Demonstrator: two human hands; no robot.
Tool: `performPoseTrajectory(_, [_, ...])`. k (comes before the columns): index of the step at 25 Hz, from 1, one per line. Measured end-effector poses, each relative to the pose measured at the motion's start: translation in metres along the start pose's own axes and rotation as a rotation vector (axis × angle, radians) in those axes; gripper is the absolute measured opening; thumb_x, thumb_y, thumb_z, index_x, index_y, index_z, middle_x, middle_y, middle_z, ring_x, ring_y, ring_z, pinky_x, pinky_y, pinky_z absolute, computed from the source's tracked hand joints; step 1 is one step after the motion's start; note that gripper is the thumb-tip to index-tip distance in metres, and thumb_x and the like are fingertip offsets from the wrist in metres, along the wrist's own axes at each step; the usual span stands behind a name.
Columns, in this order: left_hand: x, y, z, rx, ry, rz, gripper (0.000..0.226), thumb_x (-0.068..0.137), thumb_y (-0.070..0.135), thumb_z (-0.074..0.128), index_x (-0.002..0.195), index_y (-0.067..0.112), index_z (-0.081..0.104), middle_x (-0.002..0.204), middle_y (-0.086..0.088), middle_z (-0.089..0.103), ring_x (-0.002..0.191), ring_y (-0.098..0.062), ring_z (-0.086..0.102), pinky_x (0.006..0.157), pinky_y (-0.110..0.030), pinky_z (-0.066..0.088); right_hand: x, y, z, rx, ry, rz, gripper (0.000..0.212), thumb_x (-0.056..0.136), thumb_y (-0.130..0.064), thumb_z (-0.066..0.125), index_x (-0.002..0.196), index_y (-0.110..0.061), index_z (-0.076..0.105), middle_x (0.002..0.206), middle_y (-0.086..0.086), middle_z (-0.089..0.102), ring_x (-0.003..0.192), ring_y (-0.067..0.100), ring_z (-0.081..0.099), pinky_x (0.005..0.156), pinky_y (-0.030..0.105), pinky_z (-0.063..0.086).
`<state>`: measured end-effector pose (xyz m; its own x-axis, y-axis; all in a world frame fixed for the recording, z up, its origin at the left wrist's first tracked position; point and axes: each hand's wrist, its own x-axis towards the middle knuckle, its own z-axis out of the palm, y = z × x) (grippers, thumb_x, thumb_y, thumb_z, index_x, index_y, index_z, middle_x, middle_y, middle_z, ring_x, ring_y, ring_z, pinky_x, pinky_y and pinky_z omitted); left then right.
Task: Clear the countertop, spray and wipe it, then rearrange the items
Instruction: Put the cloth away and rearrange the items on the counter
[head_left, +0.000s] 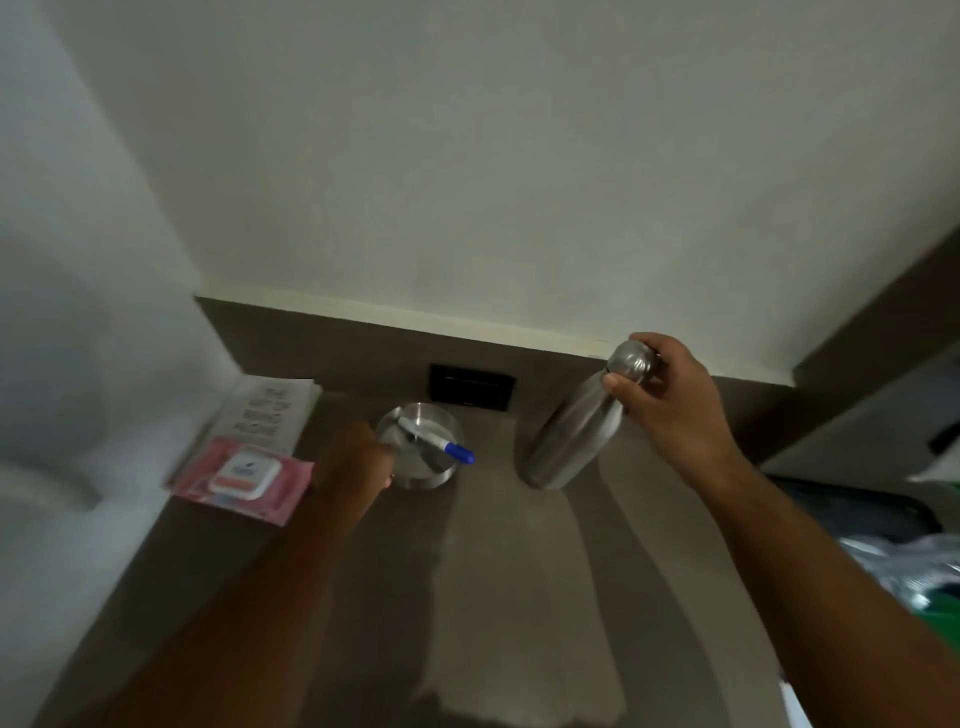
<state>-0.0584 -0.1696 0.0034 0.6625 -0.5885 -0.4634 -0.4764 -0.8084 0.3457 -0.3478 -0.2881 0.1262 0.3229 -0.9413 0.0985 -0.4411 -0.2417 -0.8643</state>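
Observation:
A steel bottle (569, 436) stands tilted on the brown countertop (509, 571), and my right hand (670, 405) grips its rounded cap from above. A steel cup (421, 452) sits left of the bottle with a white marker with a blue cap (441, 447) lying across its mouth. My left hand (353, 462) is blurred, closed against the cup's left side; whether it grips the cup is unclear. A pink wipes pack (241, 475) lies at the left on a white booklet (265, 415).
A black wall socket (471, 387) sits in the dark backsplash behind the cup. White walls close the back and left. At the right edge are a dark bin and plastic bags (893, 561).

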Motion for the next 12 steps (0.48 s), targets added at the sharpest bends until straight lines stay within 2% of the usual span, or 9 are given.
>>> performPoseTrajectory(2, [-0.015,0.034,0.042,-0.264,-0.093,-0.001,0.029,0.084,0.006,0.065,0.106,-0.013,0.061,0.087,-0.026,0.067,0.073,-0.036,0.069,0.058,-0.034,0.053,-0.005,0.027,-0.042,-0.044,0.061,0.045,0.048,0.083,-0.02,0.075,0.125,-0.025,0.052,0.109,-0.009,0.061,0.098,0.006,0.062,0.083,0.022,0.051])
performPoseTrajectory(3, [-0.024,0.052,0.064,-0.357,-0.105,-0.01,0.025,0.087,0.006,0.06,0.104,-0.013,0.059,0.08,-0.026,0.066,0.06,-0.032,0.066,0.047,-0.029,0.047,-0.006,0.039,-0.061,-0.061,0.1,0.065,0.049,0.082,-0.02,0.075,0.126,-0.024,0.053,0.107,-0.011,0.06,0.096,0.004,0.062,0.082,0.018,0.05])
performPoseTrajectory(4, [-0.032,0.07,0.085,-0.41,-0.115,-0.011,0.023,0.089,0.007,0.056,0.103,-0.01,0.057,0.079,-0.026,0.065,0.055,-0.029,0.063,0.041,-0.025,0.042,-0.006,0.049,-0.077,-0.077,0.133,0.078,0.05,0.082,-0.021,0.076,0.127,-0.023,0.053,0.105,-0.012,0.06,0.093,0.0,0.061,0.079,0.014,0.048])
performPoseTrajectory(6, [-0.048,0.109,0.121,-0.47,-0.17,0.013,0.019,0.091,0.009,0.052,0.104,-0.004,0.054,0.083,-0.025,0.067,0.054,-0.027,0.063,0.038,-0.025,0.043,-0.006,0.065,-0.103,-0.112,0.175,0.084,0.053,0.081,-0.021,0.077,0.129,-0.02,0.053,0.106,-0.011,0.062,0.09,-0.002,0.061,0.076,0.006,0.045])
performPoseTrajectory(7, [-0.055,0.127,0.136,-0.475,-0.195,0.027,0.017,0.091,0.01,0.051,0.102,-0.003,0.054,0.08,-0.023,0.069,0.052,-0.025,0.063,0.04,-0.027,0.047,-0.006,0.072,-0.111,-0.128,0.188,0.079,0.053,0.081,-0.022,0.077,0.129,-0.02,0.053,0.106,-0.009,0.062,0.09,-0.001,0.061,0.077,0.006,0.044])
performPoseTrajectory(9, [-0.066,0.157,0.159,-0.454,-0.24,0.024,0.018,0.093,0.014,0.05,0.098,-0.002,0.058,0.071,-0.018,0.07,0.047,-0.021,0.062,0.043,-0.027,0.05,-0.005,0.082,-0.121,-0.173,0.219,0.06,0.048,0.082,-0.024,0.076,0.125,-0.024,0.053,0.105,-0.009,0.063,0.091,0.005,0.062,0.079,0.014,0.045])
performPoseTrajectory(12, [-0.072,0.193,0.185,-0.525,-0.316,-0.036,0.026,0.095,0.012,0.047,0.106,-0.008,0.06,0.082,-0.023,0.071,0.05,-0.021,0.063,0.035,-0.021,0.045,0.0,0.091,-0.129,-0.258,0.273,0.048,0.042,0.084,-0.026,0.073,0.12,-0.027,0.052,0.098,-0.011,0.061,0.088,0.006,0.06,0.077,0.02,0.044])
